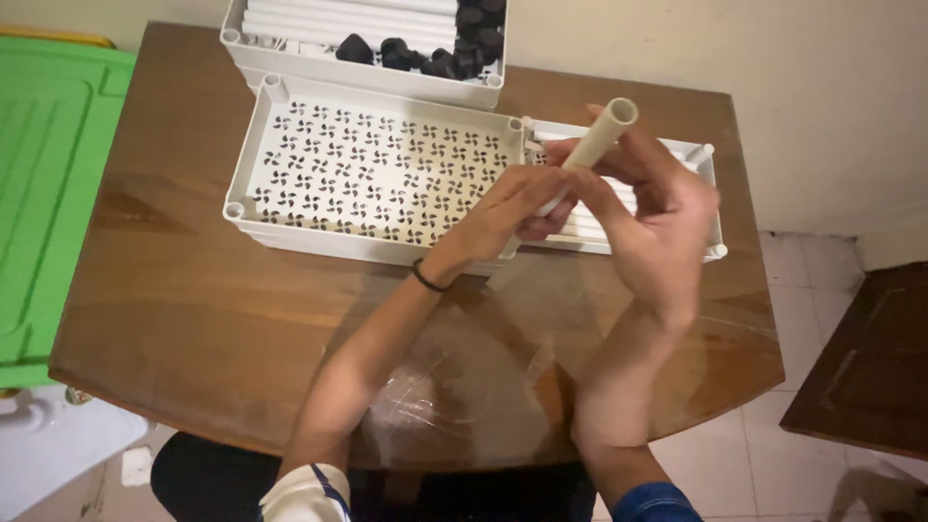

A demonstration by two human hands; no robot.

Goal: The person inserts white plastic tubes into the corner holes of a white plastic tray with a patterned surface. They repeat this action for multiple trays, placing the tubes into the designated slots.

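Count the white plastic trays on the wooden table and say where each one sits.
3. An empty perforated tray lies mid-table; a tray of tubes and black caps sits behind it; a third tray lies partly hidden behind the hands. More may lie beyond the frame.

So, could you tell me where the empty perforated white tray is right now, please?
In the head view the perforated white tray sits on the wooden table, left of centre, just beyond the left hand, in front of the bin of black caps.
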